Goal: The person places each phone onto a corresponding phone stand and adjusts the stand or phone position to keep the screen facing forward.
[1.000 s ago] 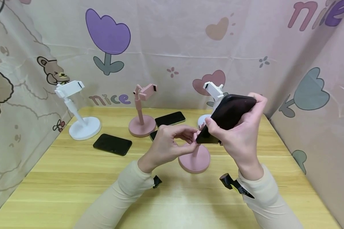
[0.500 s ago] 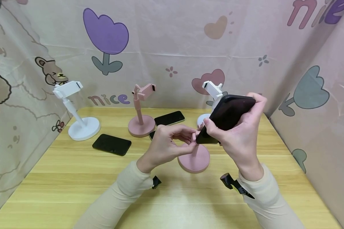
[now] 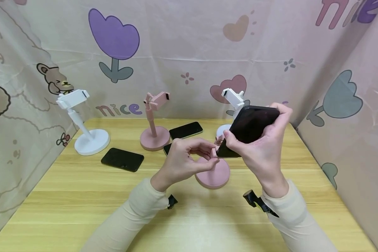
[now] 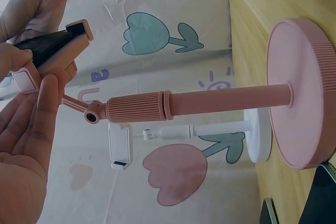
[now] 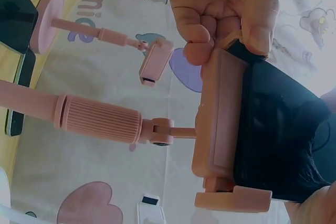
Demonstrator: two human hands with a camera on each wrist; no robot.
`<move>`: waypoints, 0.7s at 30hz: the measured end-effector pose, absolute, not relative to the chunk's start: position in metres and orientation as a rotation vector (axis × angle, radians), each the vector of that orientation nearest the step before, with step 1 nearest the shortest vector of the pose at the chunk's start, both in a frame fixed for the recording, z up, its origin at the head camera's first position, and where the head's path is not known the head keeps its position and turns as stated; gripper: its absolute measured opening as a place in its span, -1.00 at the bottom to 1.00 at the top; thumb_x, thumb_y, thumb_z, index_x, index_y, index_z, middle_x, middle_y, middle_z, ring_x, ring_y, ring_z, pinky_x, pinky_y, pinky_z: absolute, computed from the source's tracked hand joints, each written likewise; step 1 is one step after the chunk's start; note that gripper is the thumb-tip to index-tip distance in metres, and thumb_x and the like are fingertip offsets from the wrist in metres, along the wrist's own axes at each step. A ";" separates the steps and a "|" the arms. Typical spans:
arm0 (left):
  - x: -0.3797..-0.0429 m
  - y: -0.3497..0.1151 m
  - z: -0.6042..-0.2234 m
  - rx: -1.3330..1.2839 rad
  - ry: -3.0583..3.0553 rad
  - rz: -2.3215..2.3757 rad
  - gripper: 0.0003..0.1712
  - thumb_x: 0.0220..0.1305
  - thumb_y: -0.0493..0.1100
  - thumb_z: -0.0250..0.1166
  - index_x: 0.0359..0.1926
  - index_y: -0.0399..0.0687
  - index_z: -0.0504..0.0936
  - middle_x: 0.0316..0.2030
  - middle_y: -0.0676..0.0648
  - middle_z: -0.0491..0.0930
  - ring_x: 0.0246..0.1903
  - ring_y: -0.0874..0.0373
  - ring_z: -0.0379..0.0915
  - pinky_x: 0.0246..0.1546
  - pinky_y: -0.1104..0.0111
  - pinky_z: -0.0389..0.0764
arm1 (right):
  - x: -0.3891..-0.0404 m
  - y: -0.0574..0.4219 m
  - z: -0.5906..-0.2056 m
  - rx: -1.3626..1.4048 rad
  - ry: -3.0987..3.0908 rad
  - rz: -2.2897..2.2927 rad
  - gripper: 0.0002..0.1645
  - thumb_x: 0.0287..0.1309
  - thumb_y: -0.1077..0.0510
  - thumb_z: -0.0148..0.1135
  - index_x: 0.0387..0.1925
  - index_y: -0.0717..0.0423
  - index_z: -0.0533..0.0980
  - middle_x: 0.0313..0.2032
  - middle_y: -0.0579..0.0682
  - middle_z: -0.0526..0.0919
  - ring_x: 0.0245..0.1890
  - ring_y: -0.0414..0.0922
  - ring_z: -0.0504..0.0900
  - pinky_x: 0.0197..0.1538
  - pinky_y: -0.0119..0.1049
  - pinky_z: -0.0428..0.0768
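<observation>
My right hand grips a black phone by its sides, tilted, above a pink phone stand. In the right wrist view the phone's face lies along the stand's pink clamp, between the clamp's two end lips. My left hand pinches one end of that clamp between thumb and fingers. The left wrist view shows the stand's ribbed post upright on its round base. From the head view the phone and hands hide most of the clamp.
A white stand is at the back left, another pink stand at the back middle, and a white stand behind the held phone. Black phones lie on the table: one at left, another near the back, a third partly behind my left hand.
Little has moved. The phone's top edge has dipped slightly, and more of the pink clamp end shows between the left fingers. The head view has shifted a little.
</observation>
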State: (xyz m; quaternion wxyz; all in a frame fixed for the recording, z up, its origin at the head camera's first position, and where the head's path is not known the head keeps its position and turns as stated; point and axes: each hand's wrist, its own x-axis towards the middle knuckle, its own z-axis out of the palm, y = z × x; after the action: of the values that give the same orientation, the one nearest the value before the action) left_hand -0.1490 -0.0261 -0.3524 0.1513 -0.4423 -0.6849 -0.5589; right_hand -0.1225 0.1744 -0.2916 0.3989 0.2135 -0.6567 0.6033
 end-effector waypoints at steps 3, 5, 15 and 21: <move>-0.150 -0.026 -0.353 -1.267 -1.968 -1.603 -0.75 0.13 -0.45 0.56 -0.14 -0.31 0.80 -0.32 -0.15 0.84 -0.36 0.18 0.81 -0.27 0.36 0.85 | -0.124 0.175 -0.293 0.537 -1.664 1.526 -0.05 -0.29 0.45 0.57 0.08 -0.03 0.20 -0.24 -0.03 0.56 -0.17 -0.03 0.66 -0.02 -0.29 0.59; -0.150 -0.025 -0.353 -1.263 -1.969 -1.606 -0.75 0.13 -0.45 0.57 -0.14 -0.32 0.80 -0.32 -0.15 0.84 -0.36 0.18 0.81 -0.27 0.36 0.85 | -0.125 0.175 -0.293 0.542 -1.663 1.523 -0.05 -0.28 0.45 0.58 0.08 -0.03 0.19 -0.24 -0.02 0.56 -0.17 -0.03 0.66 0.00 -0.29 0.59; -0.151 -0.026 -0.353 -1.242 -1.964 -1.607 -0.76 0.16 -0.42 0.59 -0.13 -0.33 0.81 -0.30 -0.17 0.85 -0.35 0.15 0.82 -0.27 0.35 0.85 | -0.121 0.170 -0.292 0.566 -1.681 1.572 -0.03 -0.27 0.50 0.56 0.09 -0.05 0.19 -0.14 0.02 0.58 -0.13 0.00 0.67 0.01 -0.28 0.61; -0.152 -0.025 -0.354 -1.239 -1.955 -1.581 -0.77 0.18 -0.42 0.58 -0.12 -0.33 0.81 -0.30 -0.17 0.85 -0.34 0.14 0.83 -0.26 0.36 0.85 | -0.122 0.173 -0.295 0.562 -1.739 1.514 -0.02 -0.24 0.45 0.60 0.14 -0.01 0.20 -0.15 -0.05 0.62 -0.09 -0.05 0.67 0.06 -0.31 0.59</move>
State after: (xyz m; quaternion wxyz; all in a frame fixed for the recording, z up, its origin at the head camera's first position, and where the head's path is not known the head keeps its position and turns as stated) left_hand -0.1517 -0.0249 -0.3538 0.1684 -0.4357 -0.6876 -0.5559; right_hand -0.1215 0.1725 -0.2946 0.3746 0.2195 -0.6794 0.5916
